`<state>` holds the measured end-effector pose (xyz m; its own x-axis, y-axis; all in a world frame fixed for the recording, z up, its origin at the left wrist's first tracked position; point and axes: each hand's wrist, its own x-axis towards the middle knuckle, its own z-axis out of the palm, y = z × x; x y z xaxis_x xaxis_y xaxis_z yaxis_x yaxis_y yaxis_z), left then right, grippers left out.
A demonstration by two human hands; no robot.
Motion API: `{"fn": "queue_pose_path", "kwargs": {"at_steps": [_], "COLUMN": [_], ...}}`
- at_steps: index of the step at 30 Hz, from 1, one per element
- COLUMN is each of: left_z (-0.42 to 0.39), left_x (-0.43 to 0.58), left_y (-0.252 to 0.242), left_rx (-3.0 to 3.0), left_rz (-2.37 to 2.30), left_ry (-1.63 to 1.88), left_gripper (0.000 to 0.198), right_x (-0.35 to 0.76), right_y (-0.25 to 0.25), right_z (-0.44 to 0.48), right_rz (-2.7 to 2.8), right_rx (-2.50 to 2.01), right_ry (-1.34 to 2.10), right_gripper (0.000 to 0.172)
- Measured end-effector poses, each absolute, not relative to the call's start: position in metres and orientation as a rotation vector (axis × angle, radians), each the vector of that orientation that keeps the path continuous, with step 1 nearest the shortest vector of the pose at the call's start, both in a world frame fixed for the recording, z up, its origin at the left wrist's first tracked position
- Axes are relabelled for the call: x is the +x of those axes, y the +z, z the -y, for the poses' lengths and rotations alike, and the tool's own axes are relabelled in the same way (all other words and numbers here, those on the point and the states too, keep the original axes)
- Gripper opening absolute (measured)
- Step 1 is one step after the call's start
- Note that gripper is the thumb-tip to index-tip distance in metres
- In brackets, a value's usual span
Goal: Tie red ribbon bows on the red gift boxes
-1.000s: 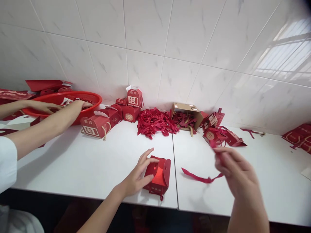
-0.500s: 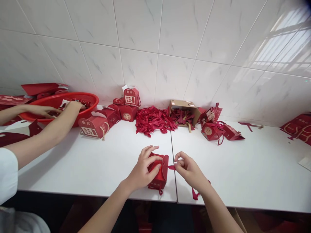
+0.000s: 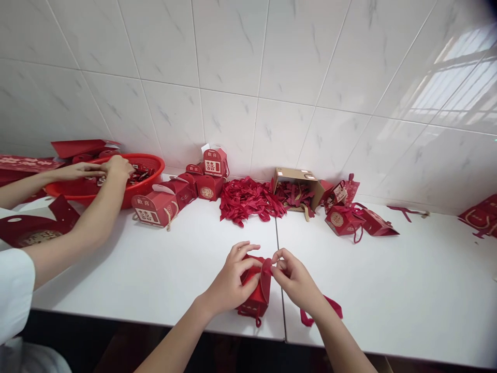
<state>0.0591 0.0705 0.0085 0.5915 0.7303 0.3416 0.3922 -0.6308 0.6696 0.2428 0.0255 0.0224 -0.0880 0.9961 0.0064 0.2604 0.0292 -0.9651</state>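
A small red gift box (image 3: 257, 298) stands near the front edge of the white table (image 3: 155, 264). My left hand (image 3: 233, 280) wraps round the box's left side and top. My right hand (image 3: 293, 277) pinches a red ribbon (image 3: 324, 305) at the box's right flap; the ribbon's loose end trails under my right wrist.
A heap of red ribbons (image 3: 248, 197) and a tipped cardboard box (image 3: 297, 181) of ribbons lie by the wall. Finished red boxes (image 3: 155, 207) stand left of it, more boxes (image 3: 345, 217) right. Another person's hands (image 3: 112, 168) reach into a red basket (image 3: 149, 166) at the left.
My right hand has come in from the right with the ribbon and now meets the box's flap. My left hand has closed round the box. The other person's hands shifted inside the basket.
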Motion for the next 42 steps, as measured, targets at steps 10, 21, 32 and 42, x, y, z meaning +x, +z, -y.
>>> {"fn": "queue_pose_path", "kwargs": {"at_steps": [10, 21, 32, 42], "left_z": [-0.067, -0.05, -0.05, -0.05], "left_x": [0.057, 0.035, 0.025, 0.026], "left_y": [0.025, 0.042, 0.0, -0.003], "left_rx": [2.209, 2.267, 1.503, 1.308], "left_rz": [-0.978, -1.051, -1.191, -1.135], "left_ry": [0.937, 0.909, 1.073, 1.151], "left_gripper": [0.02, 0.035, 0.027, 0.033], "right_x": [0.25, 0.253, 0.234, 0.194], "right_y": [0.023, 0.073, 0.062, 0.024], "right_z": [-0.024, 0.016, 0.008, -0.035], "right_rz": [1.662, 1.249, 1.324, 1.689], "right_rx": [-1.388, -0.989, -1.079, -1.492], "right_ry": [0.82, 0.731, 0.699, 0.854], "right_gripper": [0.029, 0.009, 0.016, 0.017]}}
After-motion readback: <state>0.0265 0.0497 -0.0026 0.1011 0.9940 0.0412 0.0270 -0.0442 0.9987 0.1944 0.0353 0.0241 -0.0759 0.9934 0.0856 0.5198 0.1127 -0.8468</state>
